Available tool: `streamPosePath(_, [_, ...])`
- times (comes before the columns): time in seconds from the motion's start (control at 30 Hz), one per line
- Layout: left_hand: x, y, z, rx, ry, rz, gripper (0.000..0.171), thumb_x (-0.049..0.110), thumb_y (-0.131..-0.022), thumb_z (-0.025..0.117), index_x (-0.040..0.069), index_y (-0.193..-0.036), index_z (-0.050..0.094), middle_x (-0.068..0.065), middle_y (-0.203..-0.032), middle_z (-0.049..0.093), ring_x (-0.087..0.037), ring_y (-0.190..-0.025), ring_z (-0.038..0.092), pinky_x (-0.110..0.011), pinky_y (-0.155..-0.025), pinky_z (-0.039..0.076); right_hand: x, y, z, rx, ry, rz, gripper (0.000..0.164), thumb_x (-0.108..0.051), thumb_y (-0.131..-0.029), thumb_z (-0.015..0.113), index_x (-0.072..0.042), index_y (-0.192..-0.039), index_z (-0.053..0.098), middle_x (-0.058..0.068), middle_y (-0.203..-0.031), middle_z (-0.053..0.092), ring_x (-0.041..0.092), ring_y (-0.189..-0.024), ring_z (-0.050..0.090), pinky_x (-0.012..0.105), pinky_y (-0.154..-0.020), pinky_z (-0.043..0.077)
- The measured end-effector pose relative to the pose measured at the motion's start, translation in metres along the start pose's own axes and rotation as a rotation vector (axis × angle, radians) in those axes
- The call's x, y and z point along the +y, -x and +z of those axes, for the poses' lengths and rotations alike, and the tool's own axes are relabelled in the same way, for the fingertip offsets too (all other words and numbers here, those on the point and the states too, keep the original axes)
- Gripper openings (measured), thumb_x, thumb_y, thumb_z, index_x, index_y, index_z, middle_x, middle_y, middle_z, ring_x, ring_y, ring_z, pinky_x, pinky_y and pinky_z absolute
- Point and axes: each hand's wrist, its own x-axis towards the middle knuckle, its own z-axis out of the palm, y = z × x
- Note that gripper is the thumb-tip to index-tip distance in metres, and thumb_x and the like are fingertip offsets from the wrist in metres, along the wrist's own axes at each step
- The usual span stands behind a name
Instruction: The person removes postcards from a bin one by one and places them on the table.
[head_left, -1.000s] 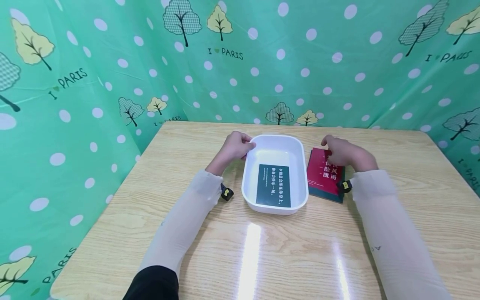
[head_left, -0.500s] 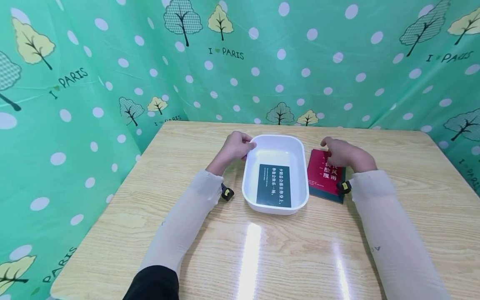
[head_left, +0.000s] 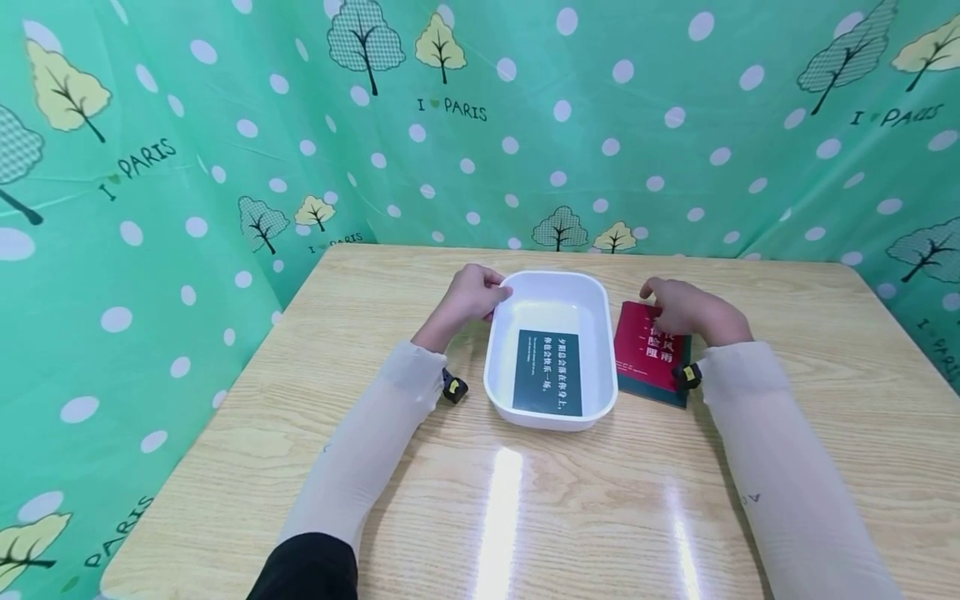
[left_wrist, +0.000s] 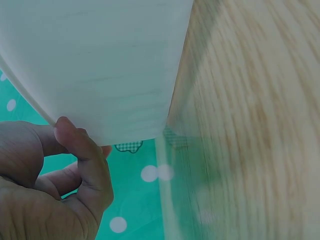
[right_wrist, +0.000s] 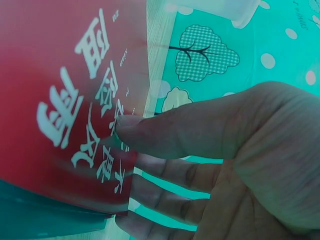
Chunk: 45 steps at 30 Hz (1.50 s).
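Observation:
My left hand (head_left: 474, 293) grips the far left corner of a white plastic basin (head_left: 538, 292), pinching its rim in the left wrist view. Inside the basin lies a dark green booklet (head_left: 531, 387) with white lettering. To the right of the basin, my right hand (head_left: 681, 308) holds the far edge of a red booklet (head_left: 632, 343). Its thumb (right_wrist: 170, 132) presses on the red cover while the fingers lie at the edge and partly out of sight behind it. Beneath the red booklet another dark green booklet (head_left: 660, 394) shows along the near and right sides.
The light wooden table (head_left: 405, 500) carries the basin and booklets, with bright reflections in front. A green dotted curtain (head_left: 510, 183) hangs behind the table's far edge and along the left. Each wrist wears a small black camera (head_left: 454, 387).
My right hand and the red booklet's far edge have shifted very slightly toward me. My left hand and the basin stay in place.

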Motion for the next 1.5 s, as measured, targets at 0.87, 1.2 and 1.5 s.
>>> streamPosePath(0.87, [0.0, 0.0, -0.001, -0.007, 0.001, -0.007, 0.027, 0.019, -0.096, 0.064, 0.002, -0.116, 0.066, -0.008, -0.088, 0.067, -0.018, -0.062, 0.064, -0.035, -0.063, 0.059, -0.037, 0.012, -0.007, 0.29, 0.142, -0.2, 0.047, -0.013, -0.095, 0.06, 0.005, -0.135, 0.044, 0.027, -0.128, 0.05, 0.042, -0.113, 0.05, 0.057, -0.089, 0.048])
streamPosePath(1.2, [-0.002, 0.0, 0.001, 0.0, -0.018, -0.026, 0.027, 0.021, -0.096, 0.064, 0.003, -0.116, 0.066, -0.008, -0.088, 0.067, -0.017, -0.061, 0.062, -0.03, -0.059, 0.058, -0.069, 0.015, 0.005, 0.343, 0.162, -0.306, 0.05, -0.019, -0.097, 0.061, 0.006, -0.136, 0.044, 0.025, -0.128, 0.051, 0.039, -0.113, 0.051, 0.053, -0.091, 0.049])
streamPosePath(1.5, [-0.002, -0.002, 0.001, 0.006, 0.001, 0.005, 0.024, 0.019, -0.095, 0.065, 0.002, -0.112, 0.067, -0.008, -0.085, 0.068, -0.018, -0.06, 0.063, -0.032, -0.059, 0.059, -0.099, 0.017, 0.024, 0.312, 0.216, -0.362, 0.06, -0.028, -0.093, 0.068, 0.002, -0.139, 0.045, 0.023, -0.131, 0.048, 0.036, -0.116, 0.048, 0.051, -0.094, 0.048])
